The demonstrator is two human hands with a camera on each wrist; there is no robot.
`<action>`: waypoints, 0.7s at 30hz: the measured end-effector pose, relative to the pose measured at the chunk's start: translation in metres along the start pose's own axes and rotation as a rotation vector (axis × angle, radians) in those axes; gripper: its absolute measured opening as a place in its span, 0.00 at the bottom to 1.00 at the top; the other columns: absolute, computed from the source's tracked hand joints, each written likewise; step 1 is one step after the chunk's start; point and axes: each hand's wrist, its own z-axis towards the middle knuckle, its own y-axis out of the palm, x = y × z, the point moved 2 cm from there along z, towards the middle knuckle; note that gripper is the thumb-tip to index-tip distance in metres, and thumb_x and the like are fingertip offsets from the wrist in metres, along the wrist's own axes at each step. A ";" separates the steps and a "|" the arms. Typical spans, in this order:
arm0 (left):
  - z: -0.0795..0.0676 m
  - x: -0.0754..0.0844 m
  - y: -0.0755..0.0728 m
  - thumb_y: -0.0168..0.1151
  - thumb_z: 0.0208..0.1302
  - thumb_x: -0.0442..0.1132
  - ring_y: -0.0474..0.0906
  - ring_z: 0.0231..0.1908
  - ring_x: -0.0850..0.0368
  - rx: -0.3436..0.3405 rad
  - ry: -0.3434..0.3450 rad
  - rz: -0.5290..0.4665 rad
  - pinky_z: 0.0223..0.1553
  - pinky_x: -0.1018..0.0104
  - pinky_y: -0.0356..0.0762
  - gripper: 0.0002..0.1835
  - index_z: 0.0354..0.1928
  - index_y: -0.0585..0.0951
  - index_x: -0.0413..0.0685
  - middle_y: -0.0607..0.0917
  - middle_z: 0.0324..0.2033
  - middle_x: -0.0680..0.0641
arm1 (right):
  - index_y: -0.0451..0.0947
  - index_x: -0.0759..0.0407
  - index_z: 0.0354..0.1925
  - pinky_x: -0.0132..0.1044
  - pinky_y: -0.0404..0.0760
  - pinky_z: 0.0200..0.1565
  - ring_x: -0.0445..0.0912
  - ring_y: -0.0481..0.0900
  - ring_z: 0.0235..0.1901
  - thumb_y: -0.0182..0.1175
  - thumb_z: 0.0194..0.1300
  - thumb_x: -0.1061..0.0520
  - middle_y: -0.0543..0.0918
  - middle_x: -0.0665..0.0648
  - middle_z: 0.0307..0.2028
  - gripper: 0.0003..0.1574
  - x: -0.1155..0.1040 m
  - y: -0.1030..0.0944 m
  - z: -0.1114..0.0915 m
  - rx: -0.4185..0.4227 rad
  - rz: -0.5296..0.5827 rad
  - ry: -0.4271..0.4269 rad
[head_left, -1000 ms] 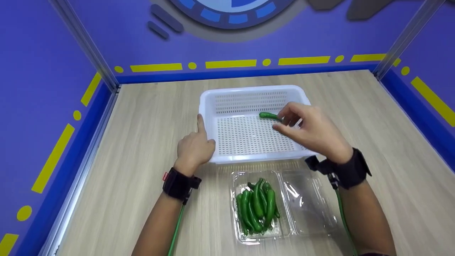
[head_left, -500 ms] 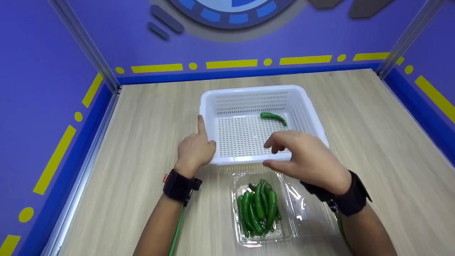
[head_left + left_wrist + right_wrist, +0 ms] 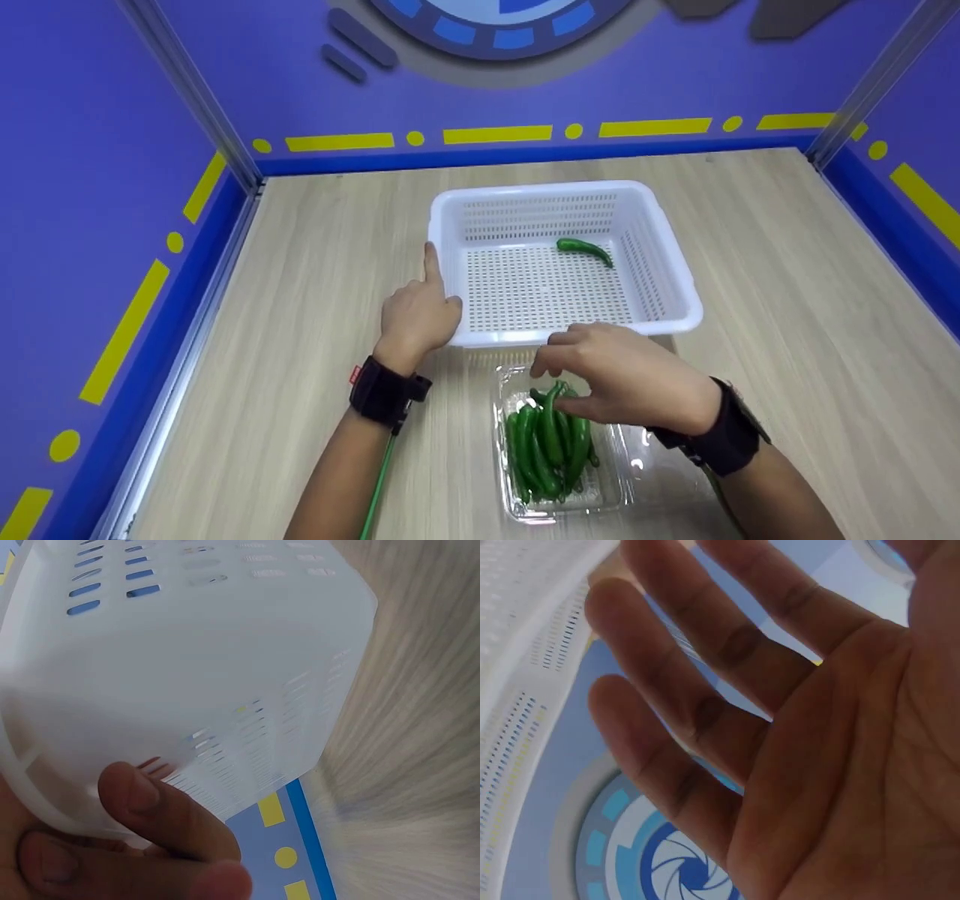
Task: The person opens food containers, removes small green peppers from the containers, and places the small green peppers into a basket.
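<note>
A white perforated plastic basket (image 3: pixel 525 337) stands on the table, with one green chili pepper (image 3: pixel 585 250) lying on its floor at the far right. My left hand (image 3: pixel 420 311) holds the basket's left rim, index finger stretched along it; the left wrist view has curled fingers (image 3: pixel 172 814) against the outer wall under the rim. Over the far end of a clear plastic box (image 3: pixel 504 495), my right hand (image 3: pixel 622 375) hovers with spread fingers and holds nothing. Several green chili peppers (image 3: pixel 547 450) lie piled in that box, partly hidden by the right thumb. The right wrist view shows a bare palm (image 3: pixel 825 765).
The box's clear lid (image 3: pixel 660 480) lies folded out to the right, under my right forearm. Blue panels (image 3: pixel 480 97) with yellow marks enclose the wooden table (image 3: pixel 300 300) at the back and sides. A green cable (image 3: pixel 379 480) runs along my left forearm.
My right hand has let go of the chili pepper in the basket and come back toward me over the clear box. The left hand stays at the rim.
</note>
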 end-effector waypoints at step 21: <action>0.000 0.001 0.000 0.50 0.68 0.47 0.78 0.24 0.48 0.016 0.011 0.019 0.24 0.55 0.69 0.48 0.81 0.38 0.40 0.82 0.25 0.43 | 0.84 0.51 0.42 0.39 0.80 0.41 0.42 0.78 0.36 0.71 0.43 0.63 0.83 0.48 0.39 0.23 -0.001 0.044 0.013 -0.197 -0.087 -0.009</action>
